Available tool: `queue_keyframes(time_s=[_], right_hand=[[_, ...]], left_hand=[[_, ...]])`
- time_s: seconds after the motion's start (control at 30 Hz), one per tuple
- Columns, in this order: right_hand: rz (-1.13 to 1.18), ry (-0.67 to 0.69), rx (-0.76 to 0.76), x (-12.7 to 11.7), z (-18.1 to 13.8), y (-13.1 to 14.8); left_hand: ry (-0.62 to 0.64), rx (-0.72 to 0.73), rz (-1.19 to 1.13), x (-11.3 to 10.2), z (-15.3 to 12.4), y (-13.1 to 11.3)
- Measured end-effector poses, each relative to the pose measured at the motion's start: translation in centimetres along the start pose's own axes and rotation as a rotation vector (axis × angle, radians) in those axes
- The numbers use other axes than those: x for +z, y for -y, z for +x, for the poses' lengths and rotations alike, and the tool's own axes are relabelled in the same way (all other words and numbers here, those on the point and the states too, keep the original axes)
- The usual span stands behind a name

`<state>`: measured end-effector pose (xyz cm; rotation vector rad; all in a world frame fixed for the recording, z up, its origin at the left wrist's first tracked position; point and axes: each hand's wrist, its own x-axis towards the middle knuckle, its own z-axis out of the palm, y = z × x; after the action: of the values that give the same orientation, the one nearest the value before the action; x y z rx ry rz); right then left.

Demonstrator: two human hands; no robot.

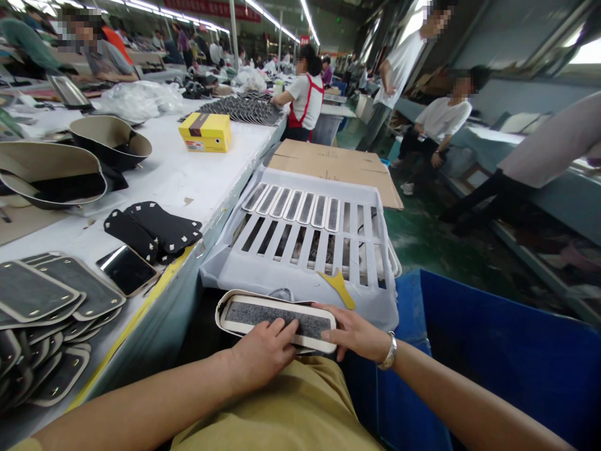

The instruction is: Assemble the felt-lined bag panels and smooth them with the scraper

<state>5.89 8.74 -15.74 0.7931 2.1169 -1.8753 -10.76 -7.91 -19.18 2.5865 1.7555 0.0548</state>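
Observation:
Near my lap lies an oblong, white-edged bag base [248, 311] with a dark grey felt-like strip along its upward face. My left hand [268, 352] bends over its near edge, fingertips pressing on the strip; the thumb is hidden. At the piece's right end, my right hand [357, 332] grips it, thumb on top and fingers round the far side. Just beyond is a grey slotted rack [305, 247], with a row of several similar white-edged strips [294, 205] across its far part. A yellow forked tool [339, 288] rests on the rack's near edge.
The white worktable [164, 163] on the left carries stacked grey panels [32, 288], black pieces [162, 228], a phone [126, 269], open bag bodies [51, 172] and a yellow box [205, 132]. A blue bin [493, 351] stands right; cardboard [333, 163] lies beyond the rack. Several people are around.

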Motion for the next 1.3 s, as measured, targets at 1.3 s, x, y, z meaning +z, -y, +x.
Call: queue_keyframes(time_s=[1.3], right_hand=[[-0.514, -0.570, -0.249, 1.1, 0.4, -2.6]], left_hand=[[0.160, -0.042, -0.055, -1.7, 0.8, 0.4]])
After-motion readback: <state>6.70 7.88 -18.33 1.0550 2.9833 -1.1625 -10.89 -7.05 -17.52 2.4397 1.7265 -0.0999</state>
